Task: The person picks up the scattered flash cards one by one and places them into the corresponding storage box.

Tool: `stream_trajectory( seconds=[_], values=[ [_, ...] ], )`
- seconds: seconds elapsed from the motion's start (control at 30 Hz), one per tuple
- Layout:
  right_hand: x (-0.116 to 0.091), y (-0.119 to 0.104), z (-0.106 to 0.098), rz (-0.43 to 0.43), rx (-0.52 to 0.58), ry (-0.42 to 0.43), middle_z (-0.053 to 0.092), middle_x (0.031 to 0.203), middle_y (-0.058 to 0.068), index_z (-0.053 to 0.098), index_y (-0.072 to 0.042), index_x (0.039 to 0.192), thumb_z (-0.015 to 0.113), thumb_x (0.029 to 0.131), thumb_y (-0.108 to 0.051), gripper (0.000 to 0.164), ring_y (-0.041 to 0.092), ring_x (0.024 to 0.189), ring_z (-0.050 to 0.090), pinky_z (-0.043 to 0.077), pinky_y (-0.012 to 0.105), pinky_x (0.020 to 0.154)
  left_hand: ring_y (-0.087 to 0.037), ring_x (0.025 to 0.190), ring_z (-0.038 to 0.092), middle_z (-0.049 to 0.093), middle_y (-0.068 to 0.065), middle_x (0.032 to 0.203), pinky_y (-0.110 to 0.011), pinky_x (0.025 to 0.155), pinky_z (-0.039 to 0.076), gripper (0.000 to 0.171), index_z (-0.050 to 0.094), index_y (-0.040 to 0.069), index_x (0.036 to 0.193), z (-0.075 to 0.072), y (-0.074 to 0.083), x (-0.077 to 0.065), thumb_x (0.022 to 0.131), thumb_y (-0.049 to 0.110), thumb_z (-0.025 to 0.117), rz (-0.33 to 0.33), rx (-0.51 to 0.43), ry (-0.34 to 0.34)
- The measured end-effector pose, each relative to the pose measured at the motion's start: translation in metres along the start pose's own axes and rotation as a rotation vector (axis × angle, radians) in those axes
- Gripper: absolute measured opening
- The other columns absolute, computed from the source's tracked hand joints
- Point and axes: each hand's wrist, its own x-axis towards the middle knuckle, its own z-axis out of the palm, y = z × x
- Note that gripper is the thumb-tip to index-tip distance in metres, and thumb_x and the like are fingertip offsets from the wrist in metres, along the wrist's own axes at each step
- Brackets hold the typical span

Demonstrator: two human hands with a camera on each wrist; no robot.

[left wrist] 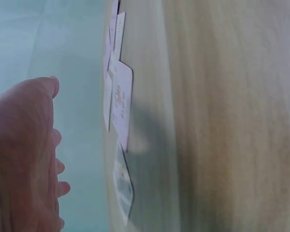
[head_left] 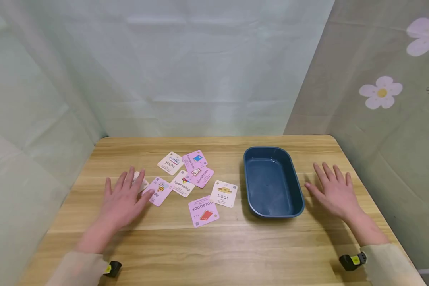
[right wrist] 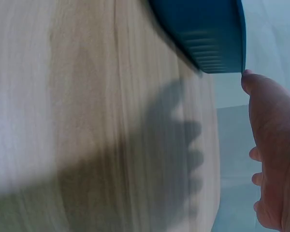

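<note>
Several square picture cards lie on the wooden table, some overlapping. My left hand [head_left: 123,198], fingers spread and straight, hovers at the left of them, overlapping a white card [head_left: 143,183] and the edge of the purple bee card [head_left: 161,191] in the head view. Beyond are the yacht card [head_left: 170,163], Chinese book card [head_left: 195,160], storybook card [head_left: 201,177] and spaceship card [head_left: 182,184]. The boat card [head_left: 224,194] overlaps the notebook card [head_left: 203,212]. My right hand [head_left: 337,194], spread and holding nothing, is above the table just right of a blue tray [head_left: 302,204].
The blue tray holds nothing and stands right of the cards. The wooden table [head_left: 228,254] has rounded far corners. Pale curtain-like sheets [head_left: 200,71] rise behind and at both sides, with flower prints [head_left: 381,93] on the right. A small black device [head_left: 352,262] sits at each wrist.
</note>
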Motion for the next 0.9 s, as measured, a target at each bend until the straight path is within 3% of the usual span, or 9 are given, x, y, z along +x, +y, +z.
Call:
stream_trajectory(
  seconds=[0.4,0.9],
  values=[
    [0.005,-0.007,-0.009,-0.038,-0.001,0.010,0.024,0.162,0.029,0.019,-0.015,0.165,0.049,0.103,-0.056,0.080,0.056,0.147,0.013,-0.001,0.075,0.111,-0.051,0.148,0.018,0.014,-0.026,0.166,-0.074,0.112,-0.006,0.080,0.021,0.011,0.164,-0.014,0.013,0.001,0.104,0.061,0.041,0.054,0.014,0.044],
    [0.010,-0.023,-0.024,-0.071,0.041,0.008,0.024,0.163,0.028,0.017,-0.014,0.165,0.048,0.105,-0.054,0.078,0.055,0.148,0.014,-0.001,0.072,0.114,-0.048,0.151,0.013,0.011,-0.023,0.168,-0.069,0.114,-0.010,0.081,0.014,0.015,0.165,-0.030,0.029,0.002,0.104,0.062,0.040,0.077,-0.008,0.004]
  ],
)
